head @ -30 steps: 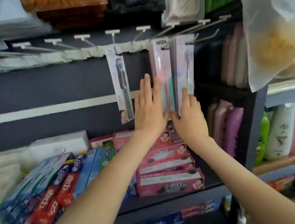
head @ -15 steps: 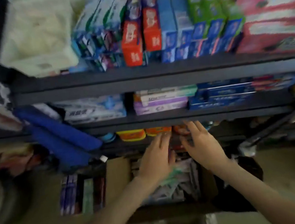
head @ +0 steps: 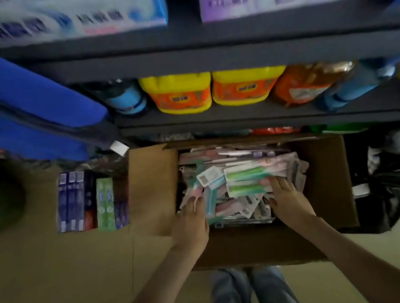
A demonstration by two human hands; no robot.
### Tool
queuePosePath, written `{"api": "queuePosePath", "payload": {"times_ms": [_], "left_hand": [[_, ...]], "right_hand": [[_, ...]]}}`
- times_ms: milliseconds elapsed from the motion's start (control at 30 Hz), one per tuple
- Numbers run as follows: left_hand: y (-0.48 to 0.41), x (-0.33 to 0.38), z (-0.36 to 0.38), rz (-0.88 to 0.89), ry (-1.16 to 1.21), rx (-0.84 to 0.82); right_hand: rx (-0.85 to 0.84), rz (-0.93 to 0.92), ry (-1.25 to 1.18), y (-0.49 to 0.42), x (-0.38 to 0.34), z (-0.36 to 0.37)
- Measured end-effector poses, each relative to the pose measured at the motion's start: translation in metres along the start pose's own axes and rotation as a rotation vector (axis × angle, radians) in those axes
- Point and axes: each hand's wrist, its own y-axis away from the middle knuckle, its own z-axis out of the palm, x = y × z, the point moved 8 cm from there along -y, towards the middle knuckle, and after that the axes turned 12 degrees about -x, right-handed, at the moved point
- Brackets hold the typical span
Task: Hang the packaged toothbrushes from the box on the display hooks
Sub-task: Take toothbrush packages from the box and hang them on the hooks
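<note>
Head view: both hands in the box, choosing the next packs

Toothpaste cartons (head: pixel 90 200) lay in a row on the floor (head: pixel 44 276) at the far left, well apart from the work. Just right of them stood the open cardboard box (head: pixel 154 188), its left flap folded out flat.

The left hand (head: pixel 190 219) rested at the left edge of the heap inside. Its fingers were spread fairly straight over a pinkish pack and held nothing.

The packaged toothbrushes (head: pixel 240 209) filled the middle of the box in a loose, crossed pile. None were lifted, and the display hooks were out of sight above.

A green-brush pack (head: pixel 254 177) lay on top, across the others. The right hand (head: pixel 289 198) had its fingertips on that pack's near edge. Blur made it impossible to tell whether a pinch had closed on it.

A black bag (head: pixel 389 189) sat on the floor beyond the box's right wall.

The step looked like selecting and lifting packs. To do it well, the person would probably:
- take the topmost green pack first, since nothing lay over it;
- use the left hand to press the pile flat so neighbouring packs did not drag up with it;
- grip the pack near its card end, so the hanging hole stayed free and faced upward for the hook;
- lift only a few at once, squared together, because slippery blister packs could fan out and drop.
</note>
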Motion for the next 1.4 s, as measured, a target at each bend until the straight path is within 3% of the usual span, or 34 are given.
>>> {"api": "queuePosePath", "payload": {"times_ms": [167, 467, 600, 767, 900, 1033, 1167, 1400], "left_hand": [[-0.057, 0.006, 0.047, -0.002, 0.024, 0.017], [-0.105, 0.026, 0.078, 0.023, 0.051, 0.065], [-0.108, 0.040, 0.066, 0.060, 0.038, 0.114], [-0.105, 0.066, 0.047, 0.121, -0.084, 0.176], [-0.107, 0.073, 0.050, 0.153, -0.226, 0.122], [-0.107, 0.057, 0.060, 0.114, -0.116, 0.042], [-0.100, 0.015, 0.064, -0.033, 0.043, 0.018], [-0.085, -0.046, 0.069, -0.254, 0.285, 0.102]], "right_hand": [[0.117, 0.111, 0.229, -0.074, 0.033, 0.008], [0.210, 0.123, 0.337, -0.126, 0.053, 0.022], [0.352, 0.013, 0.424, -0.116, 0.050, 0.018], [0.463, -0.258, 0.305, -0.077, 0.024, 0.021], [0.446, -0.456, 0.271, -0.058, -0.004, 0.035], [0.428, -0.559, 0.305, -0.055, -0.026, 0.048], [0.383, -0.446, 0.306, -0.066, -0.029, 0.053], [0.072, -0.216, 0.145, -0.115, -0.010, 0.085]]}}
